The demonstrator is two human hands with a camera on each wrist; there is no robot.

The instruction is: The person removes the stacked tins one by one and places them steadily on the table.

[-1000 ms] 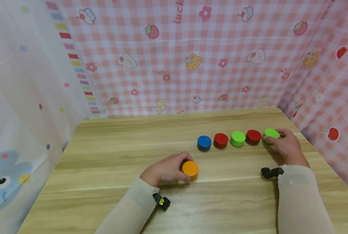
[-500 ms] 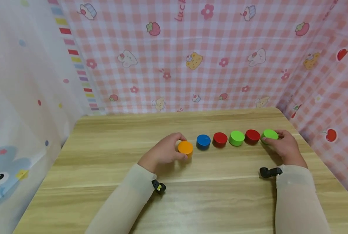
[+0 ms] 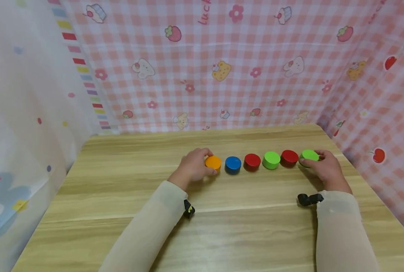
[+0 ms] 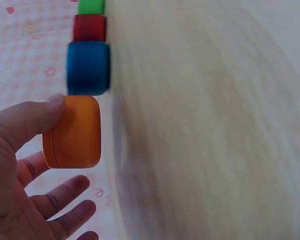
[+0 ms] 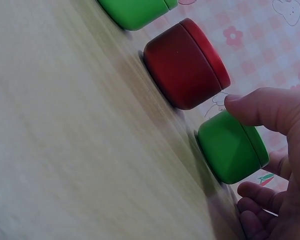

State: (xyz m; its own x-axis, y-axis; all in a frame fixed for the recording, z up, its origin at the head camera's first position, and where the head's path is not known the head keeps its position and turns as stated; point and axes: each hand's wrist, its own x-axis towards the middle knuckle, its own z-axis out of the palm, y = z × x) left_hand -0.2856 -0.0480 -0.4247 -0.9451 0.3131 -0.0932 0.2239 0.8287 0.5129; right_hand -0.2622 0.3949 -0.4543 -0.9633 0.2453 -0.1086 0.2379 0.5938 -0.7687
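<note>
My left hand (image 3: 196,166) pinches a round orange tin (image 3: 213,163) between thumb and fingers, at the left end of a row on the table. In the left wrist view the orange tin (image 4: 76,132) shows a lid seam, its thumb side close to the blue tin (image 4: 88,68). At the row's right end my right hand (image 3: 327,170) holds a green tin (image 3: 309,157) by its sides; the right wrist view shows this green tin (image 5: 231,148) on the wood. Between them stand the blue tin, a red tin (image 3: 252,162), another green tin (image 3: 271,160) and another red tin (image 3: 289,158).
The wooden table (image 3: 242,234) reaches back to a pink checked cloth (image 3: 175,83). A white printed cloth (image 3: 28,98) hangs on the left, and more checked cloth (image 3: 389,124) on the right. Each wrist carries a small black camera mount (image 3: 310,199).
My left hand has carried the orange tin away from me and slightly left, from in front of the row to its left end. My right hand keeps its grip on the green tin.
</note>
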